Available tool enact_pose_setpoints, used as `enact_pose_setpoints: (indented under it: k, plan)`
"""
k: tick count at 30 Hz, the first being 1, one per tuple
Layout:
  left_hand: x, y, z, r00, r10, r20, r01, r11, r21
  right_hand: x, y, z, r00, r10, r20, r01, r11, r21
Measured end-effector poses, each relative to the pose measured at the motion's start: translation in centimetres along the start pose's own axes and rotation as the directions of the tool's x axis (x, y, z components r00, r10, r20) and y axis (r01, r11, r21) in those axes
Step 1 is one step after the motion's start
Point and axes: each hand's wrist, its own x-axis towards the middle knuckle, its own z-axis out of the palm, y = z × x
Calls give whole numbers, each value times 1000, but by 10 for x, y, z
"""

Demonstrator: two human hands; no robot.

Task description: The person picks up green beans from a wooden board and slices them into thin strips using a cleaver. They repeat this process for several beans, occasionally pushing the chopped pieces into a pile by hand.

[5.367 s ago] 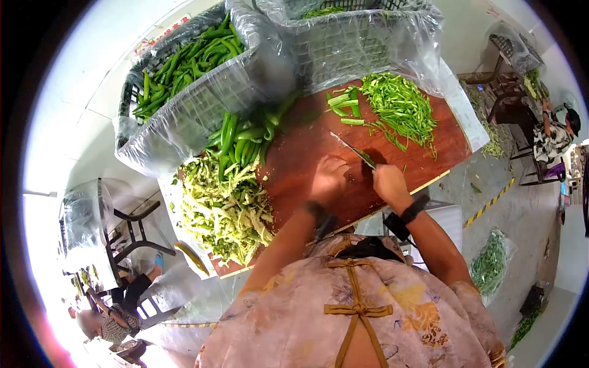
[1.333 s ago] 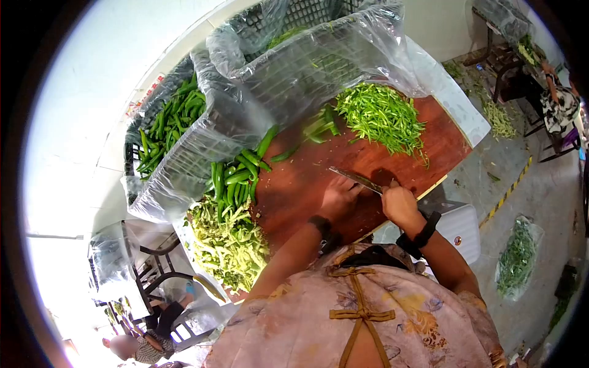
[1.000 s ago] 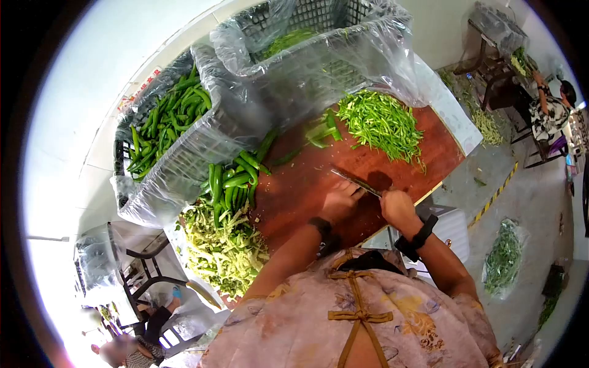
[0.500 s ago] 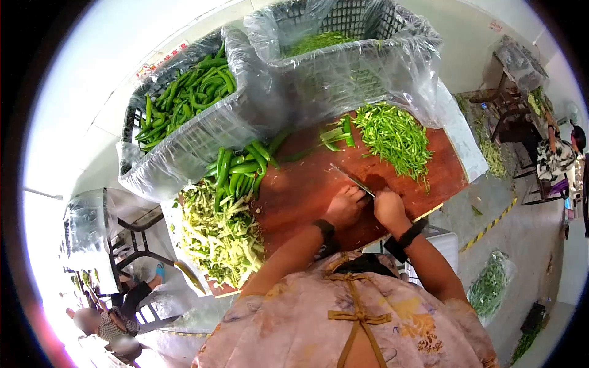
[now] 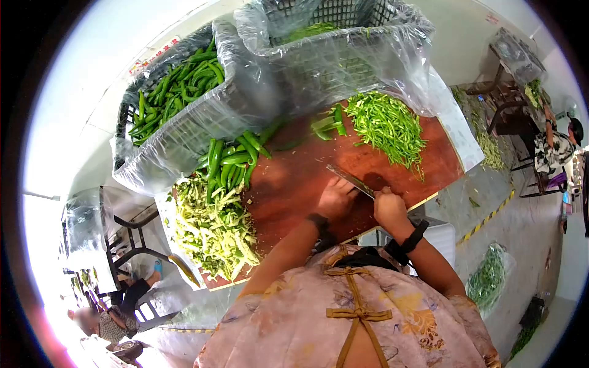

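Observation:
My right hand (image 5: pixel 391 208) is closed around the handle of a knife (image 5: pixel 351 178), its blade pointing up and left over the reddish-brown board (image 5: pixel 294 202). Beside the blade, my left hand (image 5: pixel 336 199) is on the board with its fingers drawn together; whatever they may hold is hidden. Beyond the knife lies a heap of sliced green peppers (image 5: pixel 386 129), with a few split pepper pieces (image 5: pixel 329 124) to its left. Whole green peppers (image 5: pixel 230 162) are piled at the board's left, behind a mound of pale pepper cores and seeds (image 5: pixel 215 230).
A plastic-lined crate (image 5: pixel 178 122) of whole peppers stands at the back left. Another lined crate (image 5: pixel 343 61), with shredded green inside, is behind the board. A bag of greens (image 5: pixel 488 279) lies on the floor at right. People sit at far left and far right.
The view has shifted slightly, so the board and crates appear a little up and left. My left hand has moved slightly left from the knife handle; the right still grips the knife.

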Motion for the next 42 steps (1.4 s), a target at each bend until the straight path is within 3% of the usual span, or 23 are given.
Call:
enact_pose_setpoints:
  k: [13,16,18,26,28,30,34,36,40,42]
  plan:
    - [-2,-1,-10,999,18,-42,-19,999,-40,3,-8,-14,999,-16,43,15,999,32]
    - [-2,0,-9,998,-27,60,29,999,-37,9,-4,-6,998,-44,40,42,997,63]
    - [0,-3,-9,994,71,-85,-73,997,-23,16,-1,2,997,-73,8,72,993,91]
    - [-3,-2,-5,996,22,-92,-20,1000,16,30,6,12,994,-47,-99,52,998,45]
    - [-4,0,-6,995,20,-94,-19,1000,19,14,0,-2,998,-36,-44,38,998,49]
    - [-4,-1,-7,1000,-12,5,12,1000,5,2,-2,-6,999,-32,20,31,999,38]
    - [-1,1,-9,998,-24,58,23,1000,17,-4,-5,-8,999,31,14,-32,999,44]
    - [0,1,-9,999,2,-50,-2,1000,1,-2,-6,-9,998,26,55,-27,999,21]
    - [1,-2,-13,996,27,-81,-31,999,-38,2,-12,-13,997,23,80,-26,999,32]
    - [-1,0,-13,997,7,-76,-11,999,-52,5,-11,-8,998,-59,-18,60,996,67]
